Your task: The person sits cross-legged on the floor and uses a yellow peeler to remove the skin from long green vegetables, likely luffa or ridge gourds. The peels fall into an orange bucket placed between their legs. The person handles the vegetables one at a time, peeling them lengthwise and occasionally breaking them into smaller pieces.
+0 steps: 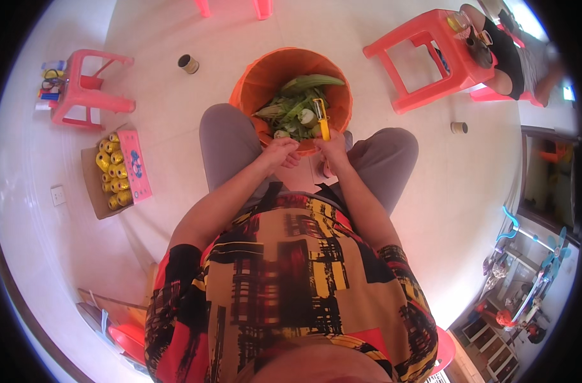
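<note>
Between my knees stands an orange bucket (267, 72), its inside holding green leafy vegetable trimmings (291, 107) and a long ridged green vegetable or husk (314, 82). My right hand (333, 146) grips a yellow-handled vegetable peeler (323, 117), whose metal blade points away from me over the bucket. At the bucket's near rim is my left hand (283, 152), its fingers curled; whether something small is between them cannot be told. The two hands are a little apart. Pale round cut pieces (306, 116) lie among the leaves, close to the peeler.
An open carton (93, 179) of yellow spools stands at left, near a red plastic stool (82, 93) holding scissors. Another red stool (434, 62) at upper right bears a dark teapot (478, 51) and a jar; a seated person is behind it. Small cylinders (188, 64) stand on the floor.
</note>
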Tool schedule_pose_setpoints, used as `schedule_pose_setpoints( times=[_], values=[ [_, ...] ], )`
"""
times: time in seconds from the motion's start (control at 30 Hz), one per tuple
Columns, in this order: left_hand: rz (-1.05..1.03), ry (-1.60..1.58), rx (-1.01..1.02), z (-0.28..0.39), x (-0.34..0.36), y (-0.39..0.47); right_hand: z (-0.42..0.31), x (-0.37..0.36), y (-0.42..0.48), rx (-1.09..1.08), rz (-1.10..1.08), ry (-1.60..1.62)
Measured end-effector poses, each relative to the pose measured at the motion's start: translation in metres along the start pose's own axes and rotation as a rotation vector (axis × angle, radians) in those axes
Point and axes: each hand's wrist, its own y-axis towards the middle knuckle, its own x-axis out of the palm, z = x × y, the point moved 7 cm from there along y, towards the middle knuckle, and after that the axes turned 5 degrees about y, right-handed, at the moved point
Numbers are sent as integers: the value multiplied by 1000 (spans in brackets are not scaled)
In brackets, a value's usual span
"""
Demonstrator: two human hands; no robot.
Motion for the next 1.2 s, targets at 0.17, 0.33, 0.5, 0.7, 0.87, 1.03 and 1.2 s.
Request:
schedule_pose_setpoints(
  times=[0.17, 0.33, 0.5, 0.7, 0.87, 1.03, 1.2],
  values=[
    [22, 2, 9, -3, -1, 1, 2, -4, 2, 10, 9, -98],
    [40, 37, 13, -3, 0, 3, 4, -2, 4, -68, -22, -73],
    [58, 71, 46, -3, 3, 10, -3, -1, -4, 50, -3, -103],
    [163, 240, 247, -9, 0, 36, 5, -6, 2, -95, -47, -115],
    [187, 328, 224, 0, 7, 35, 6, -6, -5, -101, -91, -90],
    [238, 606, 268, 20, 6, 18, 9, 3, -19, -68, -148, -63],
    [257, 764, 360, 25, 15, 21, -5, 3, -38, -105, -99, -148]
  ],
)
